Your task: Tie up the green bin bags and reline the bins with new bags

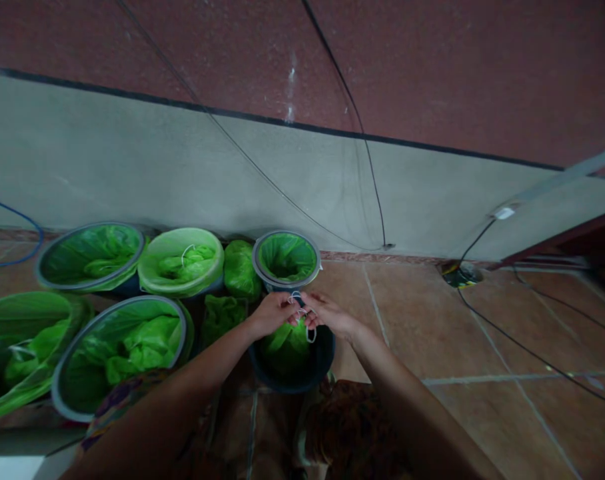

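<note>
Both of my hands meet above a dark bucket (pixel 325 360) on the tiled floor. My left hand (pixel 276 313) is closed on a thin white string (pixel 310 333), with fingertips pinched together. Gripping the same string, my right hand (pixel 332 315) faces it from the other side. Loops of string stick out above and below the fingers. Directly under them a bright green mesh bag (pixel 288 343) stands gathered inside the bucket, and the string seems to belong to it. My fingers partly hide where string and bag join.
Left of me stand several buckets lined with green mesh, among them a grey-rimmed bucket (pixel 57 380) and a pale bucket (pixel 147 273). Another lined bucket (pixel 260 267) is by the wall, beside a full green bag (pixel 241 270). A black cable (pixel 512 360) crosses the floor at right.
</note>
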The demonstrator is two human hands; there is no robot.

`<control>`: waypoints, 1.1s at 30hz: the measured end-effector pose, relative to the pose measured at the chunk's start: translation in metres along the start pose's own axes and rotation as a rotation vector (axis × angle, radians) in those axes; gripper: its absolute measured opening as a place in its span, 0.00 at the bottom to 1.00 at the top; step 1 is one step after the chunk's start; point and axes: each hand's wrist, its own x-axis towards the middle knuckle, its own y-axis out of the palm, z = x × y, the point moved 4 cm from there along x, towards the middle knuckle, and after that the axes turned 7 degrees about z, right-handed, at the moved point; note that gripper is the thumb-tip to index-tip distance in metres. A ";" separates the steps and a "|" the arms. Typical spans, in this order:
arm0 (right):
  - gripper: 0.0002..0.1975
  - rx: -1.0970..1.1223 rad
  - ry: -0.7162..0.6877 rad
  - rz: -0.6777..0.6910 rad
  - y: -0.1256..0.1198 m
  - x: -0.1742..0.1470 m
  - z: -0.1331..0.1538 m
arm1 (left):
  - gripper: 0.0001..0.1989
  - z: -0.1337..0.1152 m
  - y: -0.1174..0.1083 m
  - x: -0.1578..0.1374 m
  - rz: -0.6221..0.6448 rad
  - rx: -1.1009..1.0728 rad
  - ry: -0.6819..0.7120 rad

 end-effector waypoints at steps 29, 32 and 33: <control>0.15 -0.112 -0.068 0.074 -0.005 0.010 -0.006 | 0.14 -0.008 0.005 -0.012 -0.241 0.541 0.384; 0.14 -0.081 -0.029 0.041 -0.006 0.006 -0.002 | 0.11 -0.004 0.002 -0.012 -0.319 0.487 0.332; 0.13 -0.083 -0.020 0.029 -0.006 0.005 -0.001 | 0.10 -0.002 0.001 -0.011 -0.330 0.481 0.314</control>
